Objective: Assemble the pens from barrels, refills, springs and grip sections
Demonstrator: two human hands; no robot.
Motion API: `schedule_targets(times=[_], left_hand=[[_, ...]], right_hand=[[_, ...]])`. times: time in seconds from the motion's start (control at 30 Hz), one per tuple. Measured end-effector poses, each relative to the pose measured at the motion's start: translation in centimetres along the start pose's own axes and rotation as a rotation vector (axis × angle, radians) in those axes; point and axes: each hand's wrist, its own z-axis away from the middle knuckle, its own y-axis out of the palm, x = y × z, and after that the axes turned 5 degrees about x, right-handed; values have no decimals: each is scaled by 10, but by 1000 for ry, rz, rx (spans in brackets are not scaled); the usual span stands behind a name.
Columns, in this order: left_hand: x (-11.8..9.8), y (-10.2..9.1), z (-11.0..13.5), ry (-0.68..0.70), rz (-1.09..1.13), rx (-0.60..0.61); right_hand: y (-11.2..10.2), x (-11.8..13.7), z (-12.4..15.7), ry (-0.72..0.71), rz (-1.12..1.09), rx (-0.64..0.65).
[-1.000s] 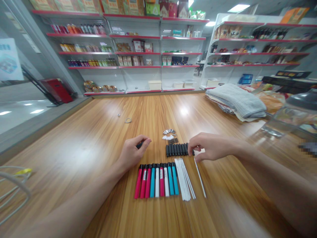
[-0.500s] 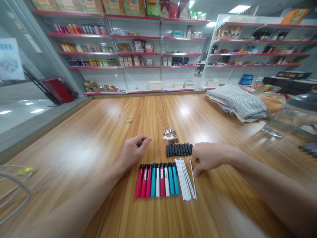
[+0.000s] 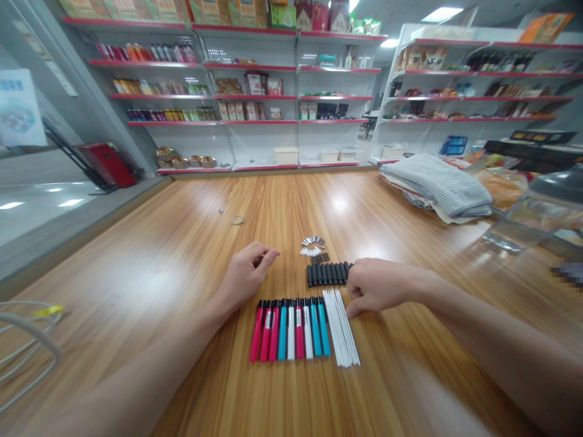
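Observation:
My left hand (image 3: 246, 270) rests on the table left of the rows, fingers curled and thumb laid over; a dark spot shows in its grip, too small to name. Curled with knuckles up, my right hand (image 3: 376, 284) has its thumb tip against the right edge of a bundle of thin white rods (image 3: 342, 331). Its knuckles meet the right end of a row of short black caps or barrels (image 3: 328, 274). Left of the rods lies a row of pen-like tubes (image 3: 290, 331) in pink, teal and white with black tops.
Beyond the black row lie small dark pieces (image 3: 320, 258), white tips (image 3: 310, 250) and silver metal parts (image 3: 313, 241). A small ring (image 3: 237, 220) lies farther back. Folded striped cloth (image 3: 437, 188) and a clear container (image 3: 523, 212) stand right; a cable (image 3: 40, 346) is left.
My right hand has moved slightly left. The rightmost white rod, which stood apart at a slant, now lies against the others. My left hand has barely moved.

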Motion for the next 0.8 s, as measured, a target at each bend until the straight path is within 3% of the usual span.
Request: schedule_targets(times=[0.07,0.17,0.2,0.27,0.37,0.47,0.6,0.7,0.8], left_hand=[[-2,-1,-1,18,27,-32],[0,-3,-2,12,63,-113],[2,-4,-2,-7,88,-137],[9,-4,-2,-74,188,-163],[18,-3,-5,-155,444,-207],[21,-1,-8,-153,708,-208],[14,1,-7,-173,838,-33],[9,4,-2,-181,791,125],[7,6,2,-170,724,212]], right_hand=[[5,2,-4,-27,21,-245],[22,5,-14,-23,84,-709],[28,6,-17,-63,122,-792],[39,8,-24,-155,168,-848],[47,9,-29,-153,157,-909],[46,11,-29,-160,105,-931],[44,19,-30,-156,-3,-966],[42,23,-32,-119,-15,-930],[43,23,-34,-174,14,-867]])
